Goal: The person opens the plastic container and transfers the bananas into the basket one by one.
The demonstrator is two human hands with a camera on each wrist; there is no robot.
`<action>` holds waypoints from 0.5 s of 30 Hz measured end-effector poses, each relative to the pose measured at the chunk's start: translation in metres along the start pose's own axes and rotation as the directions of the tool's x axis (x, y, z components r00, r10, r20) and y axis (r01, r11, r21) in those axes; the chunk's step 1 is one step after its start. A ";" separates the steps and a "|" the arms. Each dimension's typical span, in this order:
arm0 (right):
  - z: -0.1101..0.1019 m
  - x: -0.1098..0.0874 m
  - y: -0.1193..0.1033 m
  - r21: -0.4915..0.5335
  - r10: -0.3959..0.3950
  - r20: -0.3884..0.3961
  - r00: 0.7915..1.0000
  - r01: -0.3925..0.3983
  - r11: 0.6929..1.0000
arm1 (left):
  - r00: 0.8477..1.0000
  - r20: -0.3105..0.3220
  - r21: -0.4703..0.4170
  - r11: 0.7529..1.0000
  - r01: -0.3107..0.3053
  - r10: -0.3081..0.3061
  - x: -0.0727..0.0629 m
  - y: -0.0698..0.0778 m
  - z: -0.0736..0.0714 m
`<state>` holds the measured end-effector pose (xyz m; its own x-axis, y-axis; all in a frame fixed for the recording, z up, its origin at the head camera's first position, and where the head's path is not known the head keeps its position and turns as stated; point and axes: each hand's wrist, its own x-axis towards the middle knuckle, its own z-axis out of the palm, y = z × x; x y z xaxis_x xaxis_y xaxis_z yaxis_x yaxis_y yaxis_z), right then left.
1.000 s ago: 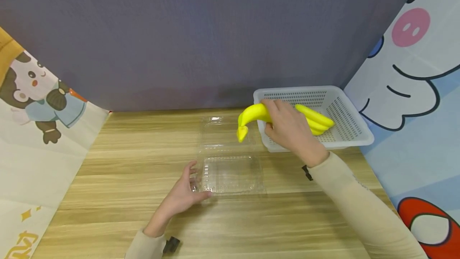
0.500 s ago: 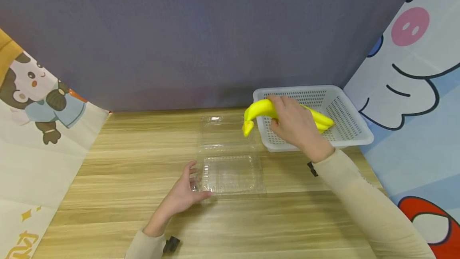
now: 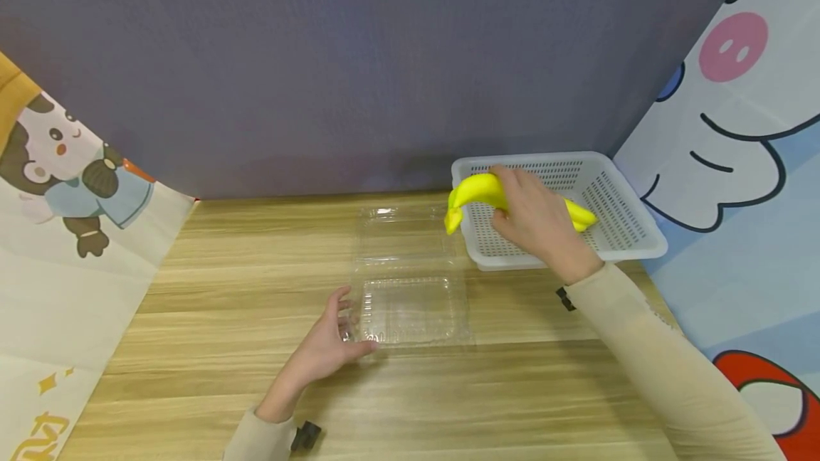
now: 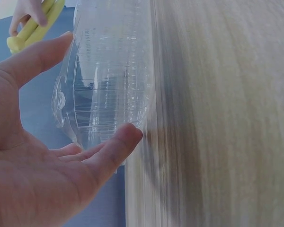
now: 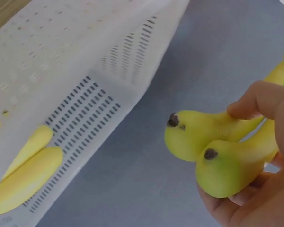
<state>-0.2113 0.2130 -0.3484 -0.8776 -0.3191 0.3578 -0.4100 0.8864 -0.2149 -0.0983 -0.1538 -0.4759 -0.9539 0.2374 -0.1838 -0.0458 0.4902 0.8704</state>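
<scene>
My right hand (image 3: 534, 218) grips a yellow banana bunch (image 3: 480, 189) above the left part of the white basket (image 3: 640, 253). In the right wrist view, two joined bananas (image 5: 227, 172) show dark tips and greenish ends. Other bananas (image 3: 581, 216) lie inside the basket, partly hidden by my right hand. A clear plastic clamshell container (image 3: 410, 310) lies unfolded on the table, its lid half farther back. My left hand (image 3: 323, 347) touches its near left corner, the thumb by the front edge and loosely extended fingers along the left side. The fingers are spread in the left wrist view.
The wooden tabletop (image 3: 224, 290) meets a grey wall panel (image 3: 320, 91) at the back. A cartoon-printed wall (image 3: 756, 183) stands close on the right, beside the basket. Another printed wall (image 3: 38, 269) rises on the left.
My right hand has moved right and slightly back with the banana bunch, farther over the basket. The left hand, the clamshell container and the basket have stayed put.
</scene>
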 end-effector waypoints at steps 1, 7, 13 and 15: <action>0.001 0.000 0.002 0.002 0.007 0.005 1.000 -0.007 1.000 | 1.000 -0.001 0.000 1.000 -0.001 0.001 0.000 0.000 0.000; 0.003 -0.002 0.013 -0.010 0.036 0.019 0.999 -0.035 0.999 | 1.000 -0.003 -0.004 1.000 -0.003 0.003 0.000 -0.001 0.000; 0.004 -0.003 0.025 -0.019 0.056 0.021 0.998 -0.055 0.998 | 1.000 -0.005 -0.005 1.000 -0.002 0.002 0.000 -0.001 0.000; 0.004 -0.003 0.028 -0.020 0.067 0.029 0.997 -0.066 0.998 | 1.000 -0.003 -0.006 1.000 0.001 -0.001 0.000 0.000 0.000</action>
<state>-0.2206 0.2370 -0.3595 -0.9099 -0.2689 0.3158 -0.3460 0.9120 -0.2202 -0.0983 -0.1537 -0.4764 -0.9549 0.2342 -0.1827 -0.0480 0.4855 0.8729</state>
